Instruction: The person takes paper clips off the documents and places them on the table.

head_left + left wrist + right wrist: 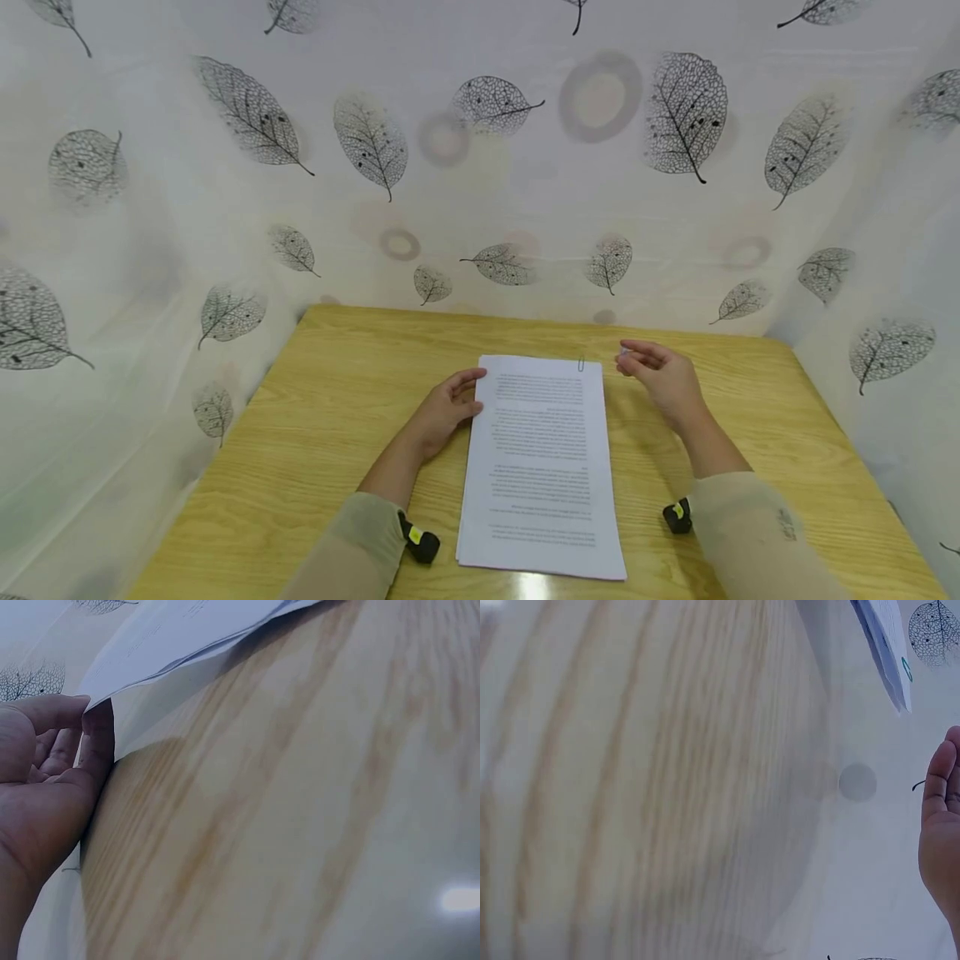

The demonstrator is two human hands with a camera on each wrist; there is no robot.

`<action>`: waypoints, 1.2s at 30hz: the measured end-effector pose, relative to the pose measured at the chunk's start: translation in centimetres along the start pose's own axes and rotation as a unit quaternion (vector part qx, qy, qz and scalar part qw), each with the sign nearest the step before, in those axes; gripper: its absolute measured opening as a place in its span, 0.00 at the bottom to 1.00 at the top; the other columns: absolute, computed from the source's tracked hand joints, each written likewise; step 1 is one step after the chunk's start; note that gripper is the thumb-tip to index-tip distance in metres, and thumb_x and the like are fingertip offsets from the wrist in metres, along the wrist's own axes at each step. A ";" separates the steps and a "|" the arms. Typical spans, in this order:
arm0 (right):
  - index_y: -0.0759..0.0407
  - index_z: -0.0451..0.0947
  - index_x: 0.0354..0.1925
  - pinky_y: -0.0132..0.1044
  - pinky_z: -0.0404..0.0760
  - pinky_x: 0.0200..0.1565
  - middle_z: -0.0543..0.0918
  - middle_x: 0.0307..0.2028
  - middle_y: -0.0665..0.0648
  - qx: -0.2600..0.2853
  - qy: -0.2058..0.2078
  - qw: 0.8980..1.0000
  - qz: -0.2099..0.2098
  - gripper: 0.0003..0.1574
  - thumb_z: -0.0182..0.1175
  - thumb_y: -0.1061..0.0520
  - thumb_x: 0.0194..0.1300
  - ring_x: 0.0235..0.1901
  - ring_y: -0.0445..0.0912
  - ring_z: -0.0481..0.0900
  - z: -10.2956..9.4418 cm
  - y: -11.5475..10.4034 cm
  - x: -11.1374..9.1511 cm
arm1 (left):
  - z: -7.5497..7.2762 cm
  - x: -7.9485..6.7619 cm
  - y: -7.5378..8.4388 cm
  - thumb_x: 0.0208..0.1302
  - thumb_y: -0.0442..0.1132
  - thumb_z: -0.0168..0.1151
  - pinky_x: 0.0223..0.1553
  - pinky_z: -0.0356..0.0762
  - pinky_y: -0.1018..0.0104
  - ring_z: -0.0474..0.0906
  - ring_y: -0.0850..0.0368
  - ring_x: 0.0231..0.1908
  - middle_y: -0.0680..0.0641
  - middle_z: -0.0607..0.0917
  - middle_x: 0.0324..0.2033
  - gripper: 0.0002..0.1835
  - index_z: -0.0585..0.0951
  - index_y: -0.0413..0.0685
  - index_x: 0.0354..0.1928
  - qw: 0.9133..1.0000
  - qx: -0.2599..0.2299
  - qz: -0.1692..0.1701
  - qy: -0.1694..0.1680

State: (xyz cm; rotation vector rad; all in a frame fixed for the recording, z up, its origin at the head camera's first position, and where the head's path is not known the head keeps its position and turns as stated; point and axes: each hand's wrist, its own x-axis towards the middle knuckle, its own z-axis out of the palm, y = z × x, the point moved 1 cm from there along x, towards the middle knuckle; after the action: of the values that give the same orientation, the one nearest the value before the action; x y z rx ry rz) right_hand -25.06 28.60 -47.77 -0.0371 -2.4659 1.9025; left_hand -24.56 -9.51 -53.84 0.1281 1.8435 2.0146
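Note:
A stack of printed paper (543, 467) lies on the wooden table, its text upside down in the head view. One paper clip (581, 364) sits on its far edge, near the right corner; it looks green in the right wrist view. My left hand (448, 412) pinches the stack's far left corner between thumb and fingers, lifting it a little in the left wrist view. Off the far right corner, my right hand (667, 383) is raised and pinches a small pale object (624, 352) at its fingertips, too small to identify. The right wrist view shows only part of this hand.
The wooden table (337, 417) ends at a pale curtain (510, 192) with a leaf print, at the back and both sides. A black wrist camera (422, 543) sits at the left cuff, another black camera (677, 517) at the right cuff.

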 end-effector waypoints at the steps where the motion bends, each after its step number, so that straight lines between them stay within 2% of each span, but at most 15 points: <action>1: 0.64 0.79 0.69 0.22 0.85 0.52 0.90 0.39 0.35 -0.005 -0.001 1.000 -0.001 0.32 0.70 0.48 0.76 0.43 0.34 0.90 -0.2 -0.1 -0.1 | 0.0 0.0 0.0 0.76 0.23 0.60 0.57 0.81 0.69 0.80 0.56 0.62 0.41 0.73 0.77 0.33 0.72 0.51 0.78 1.000 -0.001 0.001 0.000; 11: 0.61 0.77 0.72 0.19 0.83 0.52 0.88 0.41 0.32 -0.055 0.001 0.998 -0.007 0.35 0.68 0.45 0.76 0.46 0.34 0.90 -2.3 -0.9 -1.4 | 0.1 0.0 0.0 0.76 0.23 0.59 0.56 0.82 0.69 0.80 0.57 0.61 0.39 0.73 0.76 0.32 0.72 0.49 0.78 1.000 -0.004 0.003 -0.001; 17: 0.60 0.78 0.72 0.21 0.84 0.52 0.88 0.41 0.33 -0.048 0.005 0.999 -0.015 0.32 0.68 0.48 0.77 0.45 0.32 0.90 -3.5 -0.8 -1.7 | 0.1 0.0 0.0 0.75 0.23 0.60 0.58 0.81 0.69 0.79 0.56 0.63 0.41 0.74 0.76 0.33 0.72 0.51 0.78 1.000 -0.004 0.001 0.002; 21: 0.59 0.79 0.71 0.20 0.84 0.50 0.87 0.40 0.30 -0.066 0.009 0.998 -0.024 0.29 0.67 0.50 0.78 0.43 0.28 0.88 -4.0 -1.0 -1.9 | 0.1 0.0 -0.1 0.76 0.23 0.60 0.58 0.81 0.68 0.79 0.56 0.64 0.40 0.74 0.76 0.33 0.72 0.51 0.78 1.000 -0.006 0.001 0.000; 29: 0.60 0.79 0.72 0.18 0.83 0.46 0.85 0.40 0.27 -0.118 0.029 0.992 -0.041 0.31 0.67 0.48 0.78 0.42 0.22 0.85 -5.0 -1.2 -2.2 | 0.0 0.0 -0.2 0.75 0.24 0.60 0.58 0.81 0.68 0.79 0.55 0.65 0.41 0.74 0.77 0.33 0.72 0.52 0.78 1.000 -0.005 -0.001 0.001; 36: 0.59 0.79 0.71 0.18 0.83 0.44 0.83 0.40 0.26 -0.156 0.051 0.985 -0.042 0.31 0.67 0.47 0.78 0.42 0.20 0.82 -6.3 -0.2 -2.1 | 0.0 0.0 -0.1 0.76 0.24 0.60 0.58 0.81 0.68 0.79 0.56 0.64 0.41 0.73 0.77 0.33 0.72 0.52 0.78 1.000 -0.008 0.001 0.000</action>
State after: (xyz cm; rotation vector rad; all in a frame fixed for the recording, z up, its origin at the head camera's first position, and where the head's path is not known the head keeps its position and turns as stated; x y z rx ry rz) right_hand -22.69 34.57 -45.96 -0.0361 -2.6232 1.4288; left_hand -24.51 -9.52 -53.91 0.1244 1.8277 2.0296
